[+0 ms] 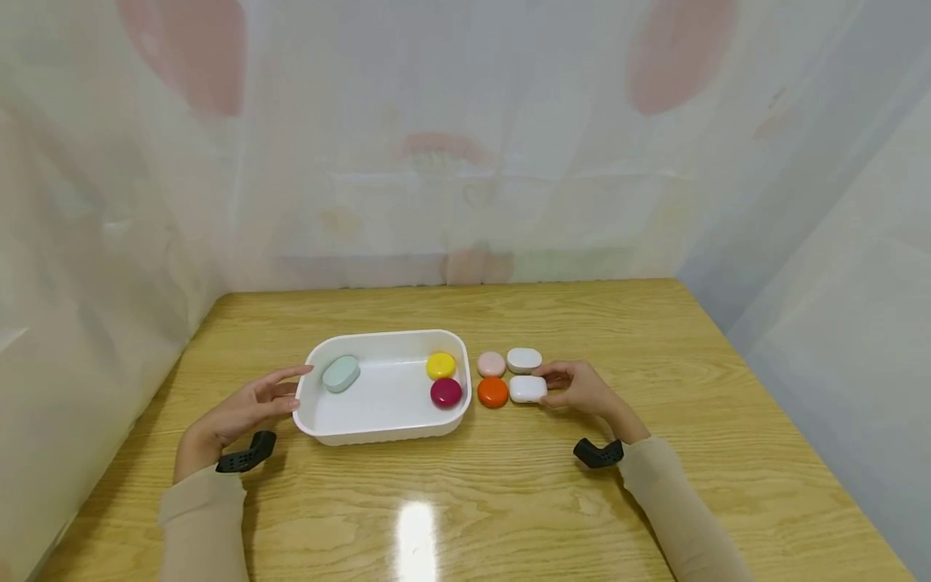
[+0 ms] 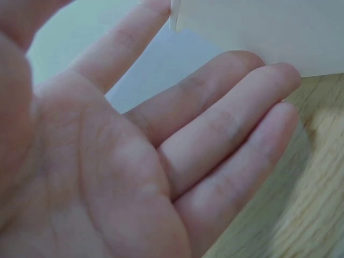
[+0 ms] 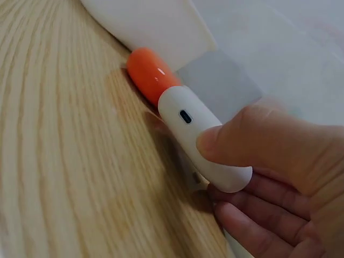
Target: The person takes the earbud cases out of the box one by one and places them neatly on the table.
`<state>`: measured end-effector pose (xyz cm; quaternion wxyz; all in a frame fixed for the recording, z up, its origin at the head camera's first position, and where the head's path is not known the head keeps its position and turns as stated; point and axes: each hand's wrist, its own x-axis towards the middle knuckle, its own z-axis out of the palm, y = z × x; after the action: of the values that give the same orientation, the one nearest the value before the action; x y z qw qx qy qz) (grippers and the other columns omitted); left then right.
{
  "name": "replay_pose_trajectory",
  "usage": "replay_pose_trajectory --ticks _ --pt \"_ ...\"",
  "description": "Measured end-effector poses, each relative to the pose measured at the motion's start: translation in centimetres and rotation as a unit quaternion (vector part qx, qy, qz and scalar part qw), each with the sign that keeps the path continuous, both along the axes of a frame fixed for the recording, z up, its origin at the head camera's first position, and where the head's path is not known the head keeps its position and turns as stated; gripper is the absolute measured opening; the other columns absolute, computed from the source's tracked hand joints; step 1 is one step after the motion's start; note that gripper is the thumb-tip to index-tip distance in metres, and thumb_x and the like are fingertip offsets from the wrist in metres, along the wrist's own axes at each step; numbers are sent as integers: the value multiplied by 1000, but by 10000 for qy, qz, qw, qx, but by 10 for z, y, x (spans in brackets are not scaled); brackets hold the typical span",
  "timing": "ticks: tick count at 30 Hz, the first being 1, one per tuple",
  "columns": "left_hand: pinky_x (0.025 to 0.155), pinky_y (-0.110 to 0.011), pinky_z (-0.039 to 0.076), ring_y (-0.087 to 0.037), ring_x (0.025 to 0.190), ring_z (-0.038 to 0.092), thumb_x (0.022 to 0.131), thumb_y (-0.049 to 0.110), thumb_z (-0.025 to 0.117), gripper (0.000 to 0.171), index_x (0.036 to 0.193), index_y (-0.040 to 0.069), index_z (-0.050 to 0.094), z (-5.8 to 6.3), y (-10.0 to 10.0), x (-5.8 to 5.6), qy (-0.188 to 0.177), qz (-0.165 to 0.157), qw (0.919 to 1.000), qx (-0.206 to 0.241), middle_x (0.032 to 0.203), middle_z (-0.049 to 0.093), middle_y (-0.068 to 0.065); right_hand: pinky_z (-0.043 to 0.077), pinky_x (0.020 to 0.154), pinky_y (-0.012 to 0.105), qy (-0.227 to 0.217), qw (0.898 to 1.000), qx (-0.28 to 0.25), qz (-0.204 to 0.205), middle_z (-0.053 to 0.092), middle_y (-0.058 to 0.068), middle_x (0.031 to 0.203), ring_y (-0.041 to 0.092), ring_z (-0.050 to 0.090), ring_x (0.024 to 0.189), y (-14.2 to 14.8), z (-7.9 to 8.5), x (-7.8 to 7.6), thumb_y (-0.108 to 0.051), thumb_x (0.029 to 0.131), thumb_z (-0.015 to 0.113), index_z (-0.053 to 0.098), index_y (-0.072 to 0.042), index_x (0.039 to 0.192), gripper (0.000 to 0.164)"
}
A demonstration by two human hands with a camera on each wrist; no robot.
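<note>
In the head view my right hand (image 1: 582, 390) pinches a white earbud charging case (image 1: 528, 389) at its right end. The right wrist view shows the thumb on the side of the case with the small port, fingers on the other side. An orange-red round case (image 1: 492, 392) lies just left of it; behind them are a pale pink round case (image 1: 490, 364) and another white case (image 1: 524, 360). My left hand (image 1: 247, 408) is at the left end of a white tray (image 1: 385, 438), its fingers extended, fingertips at the rim and outer wall.
Inside the tray lie a pale green oval case (image 1: 341, 373) at the left, and a yellow round case (image 1: 440, 366) and a dark red one (image 1: 446, 393) at the right. The wooden table (image 1: 524, 501) ends at a hanging patterned sheet (image 1: 465, 194) behind and at the sides.
</note>
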<state>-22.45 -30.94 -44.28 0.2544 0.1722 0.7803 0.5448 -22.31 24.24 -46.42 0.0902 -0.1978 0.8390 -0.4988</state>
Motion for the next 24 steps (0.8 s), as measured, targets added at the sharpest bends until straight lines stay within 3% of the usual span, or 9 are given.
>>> replay_pose_trajectory --ticks 13,16,21,24 --pt "90 -29 52 1 112 61 101 15 49 60 153 8 20 2 1 1 -57 -33 10000 35 128 52 25 55 90 36 346 9994 -22 56 63 30 119 10 66 100 -1 -4 -1 0 76 77 64 9 117 44" --pt "90 -29 52 0 112 61 101 16 49 61 154 9 20 3 1 2 -73 -37 10000 51 129 52 25 56 88 35 379 9993 -9 33 63 32 118 15 67 99 -1 -5 1 1 76 77 63 10 116 43" --pt "90 -30 52 0 112 61 101 16 49 61 154 9 21 3 1 2 -72 -7 10000 24 128 52 25 55 88 40 373 9993 28 20 62 33 117 37 65 101 -2 -6 2 2 77 76 62 12 116 43" --pt "90 -29 52 0 112 61 101 16 49 60 154 10 21 2 0 2 -57 -8 10000 26 128 52 24 55 88 39 365 9993 20 15 61 33 118 36 65 101 -2 -5 2 3 77 76 62 12 116 43"
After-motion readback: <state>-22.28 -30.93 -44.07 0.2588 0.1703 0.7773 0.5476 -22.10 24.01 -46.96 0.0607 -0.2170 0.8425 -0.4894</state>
